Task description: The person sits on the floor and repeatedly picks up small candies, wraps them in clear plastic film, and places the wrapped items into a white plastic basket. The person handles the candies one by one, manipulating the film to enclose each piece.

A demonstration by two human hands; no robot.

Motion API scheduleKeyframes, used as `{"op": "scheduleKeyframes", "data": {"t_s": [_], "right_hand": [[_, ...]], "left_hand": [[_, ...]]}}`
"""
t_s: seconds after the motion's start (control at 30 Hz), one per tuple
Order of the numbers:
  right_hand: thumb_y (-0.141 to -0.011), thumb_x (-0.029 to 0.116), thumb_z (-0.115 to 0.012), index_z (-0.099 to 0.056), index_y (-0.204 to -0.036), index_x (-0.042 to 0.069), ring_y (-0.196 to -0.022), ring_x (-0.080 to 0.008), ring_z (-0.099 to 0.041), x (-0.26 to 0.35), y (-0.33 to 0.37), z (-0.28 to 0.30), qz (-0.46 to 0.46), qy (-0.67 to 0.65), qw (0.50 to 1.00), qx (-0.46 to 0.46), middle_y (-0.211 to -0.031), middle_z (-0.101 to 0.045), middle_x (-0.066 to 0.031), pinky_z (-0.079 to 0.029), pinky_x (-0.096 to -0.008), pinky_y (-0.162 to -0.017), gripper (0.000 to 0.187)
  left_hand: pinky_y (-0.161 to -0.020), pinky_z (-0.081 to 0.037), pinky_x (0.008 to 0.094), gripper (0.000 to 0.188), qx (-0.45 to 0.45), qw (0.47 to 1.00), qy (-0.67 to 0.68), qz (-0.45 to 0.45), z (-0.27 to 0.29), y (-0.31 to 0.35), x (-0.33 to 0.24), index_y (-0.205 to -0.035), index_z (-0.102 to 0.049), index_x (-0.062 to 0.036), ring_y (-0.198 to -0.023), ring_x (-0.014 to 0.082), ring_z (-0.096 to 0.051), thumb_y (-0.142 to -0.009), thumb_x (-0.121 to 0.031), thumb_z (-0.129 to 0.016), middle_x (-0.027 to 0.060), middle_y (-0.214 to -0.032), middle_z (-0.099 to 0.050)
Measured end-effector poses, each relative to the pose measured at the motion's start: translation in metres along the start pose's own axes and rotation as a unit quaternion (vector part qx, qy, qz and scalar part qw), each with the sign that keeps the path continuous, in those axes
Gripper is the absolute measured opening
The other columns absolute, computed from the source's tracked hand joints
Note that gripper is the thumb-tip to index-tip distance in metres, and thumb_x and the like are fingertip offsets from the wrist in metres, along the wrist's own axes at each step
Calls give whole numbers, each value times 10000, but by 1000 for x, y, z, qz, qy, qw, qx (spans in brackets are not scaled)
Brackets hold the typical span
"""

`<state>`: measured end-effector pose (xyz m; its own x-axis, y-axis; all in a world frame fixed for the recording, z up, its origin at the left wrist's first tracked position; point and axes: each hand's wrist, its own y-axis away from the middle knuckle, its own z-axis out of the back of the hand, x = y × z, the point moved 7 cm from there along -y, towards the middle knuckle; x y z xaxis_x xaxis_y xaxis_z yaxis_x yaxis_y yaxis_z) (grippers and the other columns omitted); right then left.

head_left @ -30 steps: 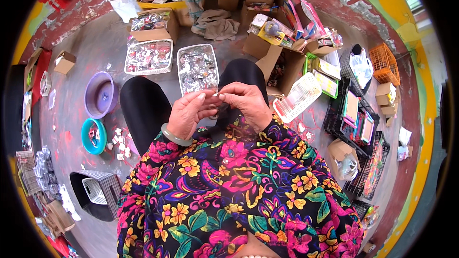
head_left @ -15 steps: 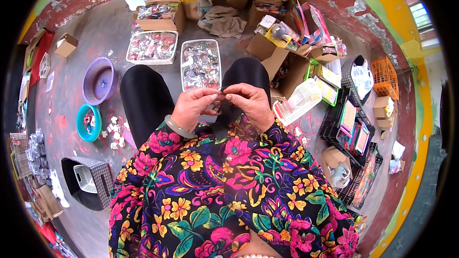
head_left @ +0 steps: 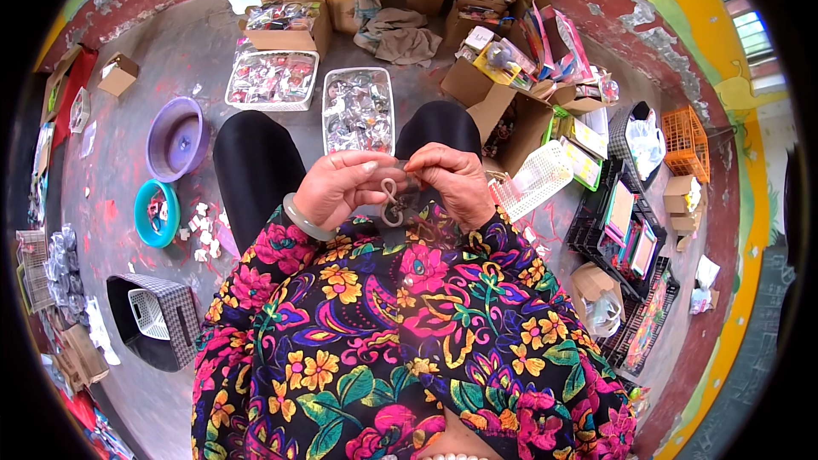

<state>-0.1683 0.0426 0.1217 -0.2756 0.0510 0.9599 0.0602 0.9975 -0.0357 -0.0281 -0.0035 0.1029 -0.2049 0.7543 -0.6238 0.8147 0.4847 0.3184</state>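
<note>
A small clear plastic bag (head_left: pixel 412 199) is stretched between my two hands, above my lap. In it shows a greyish-beige cord-like loop (head_left: pixel 391 201), twisted into a figure eight; its exact kind I cannot make out. My right hand (head_left: pixel 453 181) pinches the bag's upper right corner between thumb and fingers. At the bag's left edge, my left hand (head_left: pixel 341 189) has its fingers bent round the plastic, partly hidden behind it. Just beyond my hands, between my knees, stands a white basket (head_left: pixel 325 123) full of small clear-wrapped packets (head_left: pixel 358 111).
A second white basket of packets (head_left: pixel 271 107) and an open carton (head_left: pixel 285 40) stand farther left. Purple (head_left: pixel 156 146) and turquoise (head_left: pixel 139 220) basins sit at left. On the right are a large carton (head_left: pixel 526 138), a white perforated basket (head_left: pixel 554 169) and black crates (head_left: pixel 588 234).
My hands have drawn slightly apart, and the left fingers have loosened from a pinch. The bag now hangs spread, with the beige loop plainly showing.
</note>
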Motion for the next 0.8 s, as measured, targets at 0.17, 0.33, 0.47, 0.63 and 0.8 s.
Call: {"op": "scheduleKeyframes", "data": {"t_s": [0.17,0.33,0.47,0.63,0.8], "right_hand": [[-742,-101,-543,-656,-820,1,-753,-106,-542,13,-2,-3,54,73,996,22,-828,-574,-38,-428,-204,-656,171],[-709,-105,-573,-660,-812,22,-791,-146,-563,25,-3,-6,122,159,979,30,-822,-587,-57,-443,-230,-707,186],[-710,-108,-567,-657,-807,22,-815,-152,-561,27,-2,-9,132,197,971,29,-828,-593,-59,-442,-240,-732,185],[-713,-134,-473,-630,-843,1,-841,-145,-559,23,-6,2,106,176,979,16,-872,-594,-67,-439,-240,-757,244],[-796,66,-605,-618,-869,-1,-799,-103,-538,21,-12,4,-12,115,993,-19,-882,-578,-40,-425,-229,-718,100]], "left_hand": [[-840,-505,298,322,48,996,71,-24,-4,0,-6,-1146,-450,111,-1041,319,-552,-865,-47,-459,244,-1115,-531],[-847,-500,287,292,35,996,76,-30,-9,-1,-10,-1124,-469,102,-1022,303,-565,-874,-48,-465,235,-1091,-549],[-801,-513,259,203,-43,998,-26,-48,0,-5,-3,-1034,-549,74,-947,238,-604,-872,-38,-497,191,-1025,-597],[-752,-519,234,151,-99,984,-114,-99,6,-4,-8,-956,-606,57,-866,182,-625,-859,-32,-531,143,-963,-630],[-728,-505,226,180,-80,951,-240,-179,0,0,-14,-997,-597,65,-817,128,-611,-864,-38,-534,109,-949,-621]]}}
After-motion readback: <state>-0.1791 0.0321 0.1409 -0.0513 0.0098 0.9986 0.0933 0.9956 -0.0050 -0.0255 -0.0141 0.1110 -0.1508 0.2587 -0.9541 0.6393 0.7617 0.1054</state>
